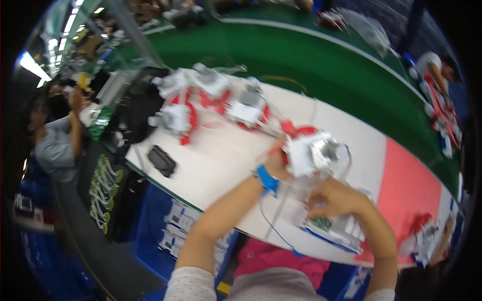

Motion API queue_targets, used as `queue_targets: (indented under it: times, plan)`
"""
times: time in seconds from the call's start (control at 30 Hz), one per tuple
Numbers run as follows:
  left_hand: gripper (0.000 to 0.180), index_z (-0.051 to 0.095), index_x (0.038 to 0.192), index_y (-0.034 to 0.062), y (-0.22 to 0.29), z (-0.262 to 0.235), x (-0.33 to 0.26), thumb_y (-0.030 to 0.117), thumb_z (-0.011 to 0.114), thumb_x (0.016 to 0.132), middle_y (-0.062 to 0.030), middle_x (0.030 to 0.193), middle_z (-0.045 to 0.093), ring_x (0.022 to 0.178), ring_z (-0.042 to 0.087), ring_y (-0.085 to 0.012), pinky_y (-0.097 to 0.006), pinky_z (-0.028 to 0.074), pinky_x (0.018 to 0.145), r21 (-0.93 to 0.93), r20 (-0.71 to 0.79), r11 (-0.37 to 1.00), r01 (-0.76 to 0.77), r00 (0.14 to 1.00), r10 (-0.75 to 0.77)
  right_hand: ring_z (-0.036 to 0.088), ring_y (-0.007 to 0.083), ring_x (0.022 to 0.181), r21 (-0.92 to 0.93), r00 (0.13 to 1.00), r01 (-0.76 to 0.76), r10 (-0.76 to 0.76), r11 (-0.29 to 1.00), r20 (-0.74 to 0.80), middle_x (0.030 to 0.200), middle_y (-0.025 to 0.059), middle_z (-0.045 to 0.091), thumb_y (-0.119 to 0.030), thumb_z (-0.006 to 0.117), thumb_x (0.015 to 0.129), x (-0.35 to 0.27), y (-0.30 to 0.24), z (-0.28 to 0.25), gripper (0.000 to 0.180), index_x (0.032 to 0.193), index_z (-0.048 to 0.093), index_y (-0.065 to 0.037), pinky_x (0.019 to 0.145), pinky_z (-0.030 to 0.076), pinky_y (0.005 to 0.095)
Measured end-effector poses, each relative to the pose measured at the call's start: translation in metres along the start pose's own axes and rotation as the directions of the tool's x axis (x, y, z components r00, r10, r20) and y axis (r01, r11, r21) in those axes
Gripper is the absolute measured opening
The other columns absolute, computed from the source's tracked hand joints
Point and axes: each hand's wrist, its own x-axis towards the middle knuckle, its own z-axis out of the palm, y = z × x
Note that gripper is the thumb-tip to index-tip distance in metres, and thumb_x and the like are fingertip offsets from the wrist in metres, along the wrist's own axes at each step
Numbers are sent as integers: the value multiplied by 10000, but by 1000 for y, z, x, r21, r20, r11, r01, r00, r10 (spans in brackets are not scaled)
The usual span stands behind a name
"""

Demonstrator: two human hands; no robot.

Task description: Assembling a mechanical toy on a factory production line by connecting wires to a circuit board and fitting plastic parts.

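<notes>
My left hand, with a blue wrist strap and its cord, is closed on the left side of a white device with a red base. The device is tilted above the white table. My right hand is below and to the right of it, fingers curled inward and blurred; what they hold, if anything, cannot be made out. Just under those fingers lies a white tray with small green parts at its left end. A translucent piece shows between the two hands, too smeared to name.
Several similar white-and-red devices stand along the table's far left. A black object lies near the left edge. Blue bins with white parts sit below. A red mat covers the right side. Co-workers are on both sides.
</notes>
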Motion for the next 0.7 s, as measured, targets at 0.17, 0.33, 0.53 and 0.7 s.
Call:
queue_targets:
  times: [0.17, 0.33, 0.53, 0.7]
  plan:
    - [615, 347, 1281, 141, -1, 9, -4, 555, 298, 829, -105, 1266, 429, 1081, 489, -298, -481, 463, 804, 58, -58, 998, 29, 998, -26, 602, 217, 657, 138, 998, -67, 68, 988, 0, 697, 90, 628, -321, 724, 657, -2, -9, 2, 362, 804, 628, -5, 621, 475, 286]
    - [655, 336, 1293, 133, 3, 10, -5, 584, 280, 822, -98, 1272, 422, 1097, 476, -296, -488, 451, 817, 87, -120, 994, 59, 992, -49, 594, 200, 645, 133, 1000, -24, 25, 991, -1, 693, 85, 624, -310, 741, 642, 2, -7, 1, 363, 820, 628, -13, 609, 472, 280]
    - [635, 336, 1295, 126, 5, -3, 0, 560, 296, 833, -97, 1278, 417, 1113, 465, -281, -467, 428, 863, -3, 51, 996, 91, 995, -91, 596, 198, 645, 106, 999, -31, 32, 994, -7, 692, 85, 624, -305, 740, 646, 3, -4, -1, 354, 819, 629, -18, 604, 471, 278]
    - [652, 298, 1314, 82, 3, 3, 1, 514, 361, 830, -111, 1318, 369, 1158, 419, -297, -462, 358, 946, 205, -143, 974, 94, 987, -66, 603, 204, 651, 175, 996, -93, 93, 980, 8, 699, 97, 630, -290, 733, 657, 0, -12, -5, 321, 798, 634, -18, 610, 473, 280]
